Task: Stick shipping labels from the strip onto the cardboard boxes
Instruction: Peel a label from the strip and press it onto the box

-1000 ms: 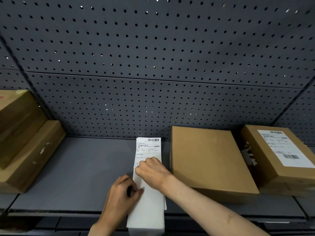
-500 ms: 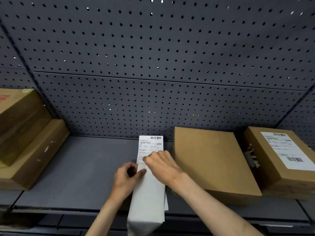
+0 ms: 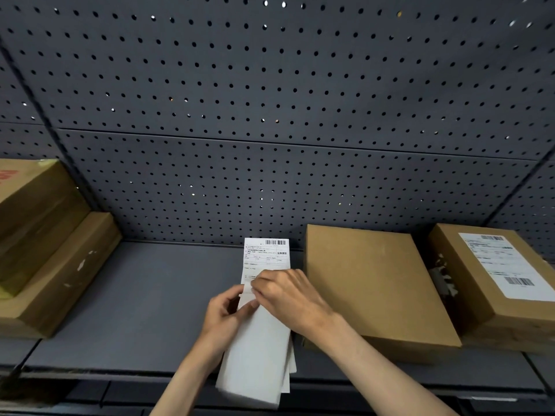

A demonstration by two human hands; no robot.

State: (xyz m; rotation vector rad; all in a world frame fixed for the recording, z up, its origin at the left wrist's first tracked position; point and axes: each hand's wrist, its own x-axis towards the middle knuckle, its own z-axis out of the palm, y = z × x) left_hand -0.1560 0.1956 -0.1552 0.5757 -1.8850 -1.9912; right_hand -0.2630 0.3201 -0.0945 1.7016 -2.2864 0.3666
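White label strip (image 3: pixel 261 334) with barcode, pinched by left hand (image 3: pixel 223 318) and right hand (image 3: pixel 288 297) fingers, beside plain cardboard box (image 3: pixel 372 283)

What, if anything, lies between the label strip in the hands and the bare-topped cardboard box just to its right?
Nothing visible does. Both hands, left hand and right hand, hold the label strip directly beside the unlabelled cardboard box, whose top is bare. The labelled box sits farther right, out of the path.
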